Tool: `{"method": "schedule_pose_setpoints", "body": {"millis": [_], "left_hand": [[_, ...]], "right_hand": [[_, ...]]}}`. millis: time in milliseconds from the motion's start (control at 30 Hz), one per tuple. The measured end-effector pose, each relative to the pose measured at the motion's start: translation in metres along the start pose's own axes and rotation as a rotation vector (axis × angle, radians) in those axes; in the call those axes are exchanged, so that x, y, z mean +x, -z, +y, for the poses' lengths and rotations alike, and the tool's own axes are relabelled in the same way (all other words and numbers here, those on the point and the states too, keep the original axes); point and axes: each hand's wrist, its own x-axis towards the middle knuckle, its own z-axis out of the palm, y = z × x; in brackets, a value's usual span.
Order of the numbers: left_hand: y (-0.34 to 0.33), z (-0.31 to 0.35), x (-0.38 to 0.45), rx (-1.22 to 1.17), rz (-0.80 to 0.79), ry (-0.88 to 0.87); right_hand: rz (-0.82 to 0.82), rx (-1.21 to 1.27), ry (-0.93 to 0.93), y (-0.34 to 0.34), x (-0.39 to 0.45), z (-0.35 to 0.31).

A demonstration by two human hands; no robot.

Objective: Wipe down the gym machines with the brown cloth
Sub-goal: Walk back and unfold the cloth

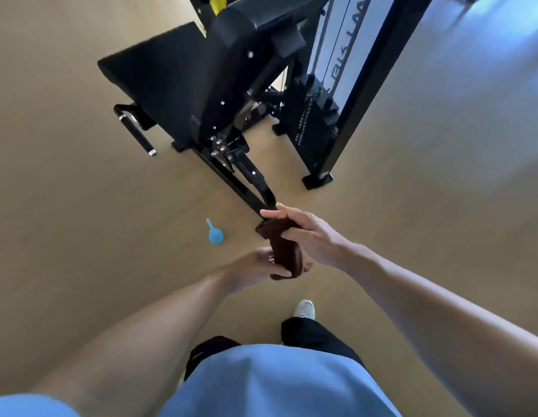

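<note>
A folded brown cloth (281, 248) hangs between both hands in front of me. My right hand (309, 233) grips its upper end, fingers wrapped over it. My left hand (255, 267) holds its lower end from below. Ahead stands a black gym machine: a padded seat (153, 76), an upright back pad (231, 67) and a weight stack (314, 121) inside a tall black frame (376, 70). The machine's floor bar (228, 182) ends just beyond my right hand's fingertips.
A small blue bottle with a pink tip (215, 234) lies on the tan floor left of my hands. A black roller handle (136, 132) sticks out at the seat's front. My dark trousers and a white shoe (305, 308) are below the hands.
</note>
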Motion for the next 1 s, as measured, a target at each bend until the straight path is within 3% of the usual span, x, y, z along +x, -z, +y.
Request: {"method": "schedule_pose_setpoints", "body": {"millis": [167, 333, 400, 633, 733, 833, 1000], "left_hand": [[-0.028, 0.060, 0.072, -0.271, 0.073, -0.002], [-0.019, 0.074, 0.123, -0.487, 0.128, 0.088], [0.009, 0.075, 0.158, -0.494, 0.144, 0.144], [0.070, 0.045, 0.176, -0.514, 0.361, 0.289], [0.101, 0.060, 0.187, -0.715, 0.486, 0.276], [0.126, 0.063, 0.209, -0.852, 0.723, 0.292], [0.141, 0.053, 0.256, -0.621, 0.991, 0.398]], "right_hand": [[-0.092, -0.097, 0.052, 0.096, 0.054, 0.005], [0.117, -0.021, 0.061, 0.159, 0.109, 0.015], [0.204, -0.030, 0.024, 0.187, 0.158, 0.026], [0.473, 0.057, -0.169, 0.220, 0.214, 0.063], [0.487, 0.169, -0.308, 0.235, 0.251, 0.085], [0.446, 0.267, -0.444, 0.241, 0.281, 0.112], [0.267, 0.231, -0.533, 0.240, 0.322, 0.157]]}}
